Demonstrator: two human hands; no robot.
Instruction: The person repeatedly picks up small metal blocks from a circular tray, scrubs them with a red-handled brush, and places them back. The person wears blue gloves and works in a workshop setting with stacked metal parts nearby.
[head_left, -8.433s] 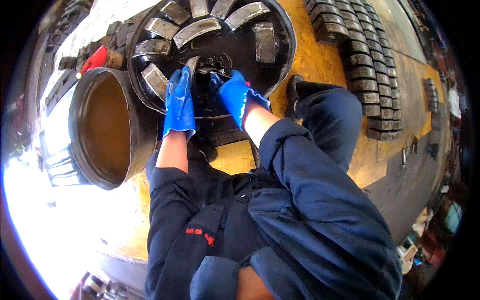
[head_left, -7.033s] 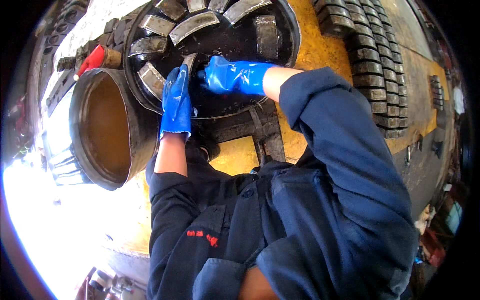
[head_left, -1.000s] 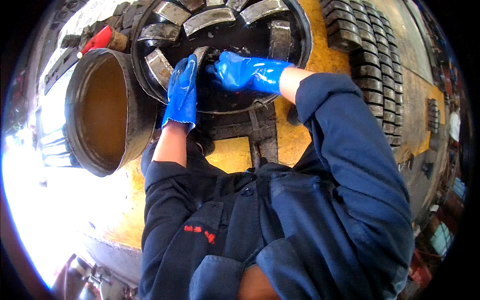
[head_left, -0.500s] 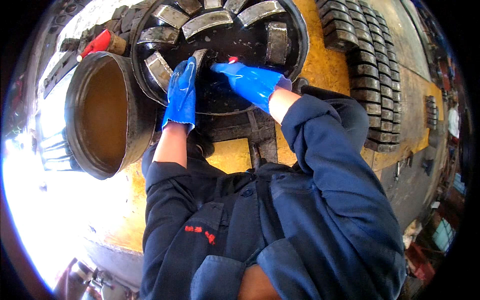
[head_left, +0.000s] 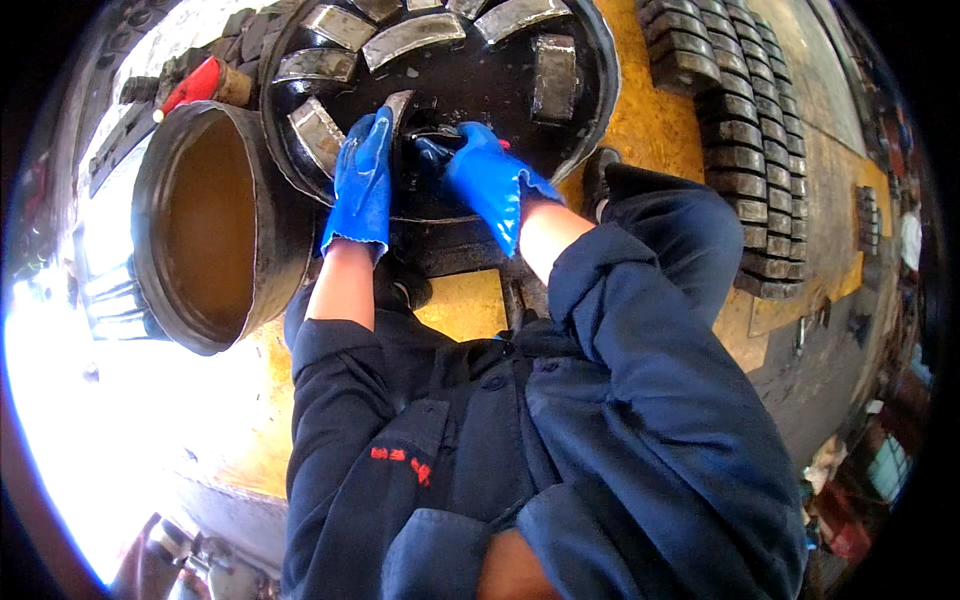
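Curved metal block (head_left: 398, 103) is in the near-left part of the round black tub (head_left: 606, 118), between the gloves: just right of the left hand (head_left: 362, 186), left of the right hand (head_left: 486, 172), its visible long axis running roughly away from the wearer. Left is nearer, fingers straight and together along the block's left side, thumb hidden, so can't tell if it's gripping. Right's fingers are curled in toward the block; dark clutter at the tips, can't tell what they hold.
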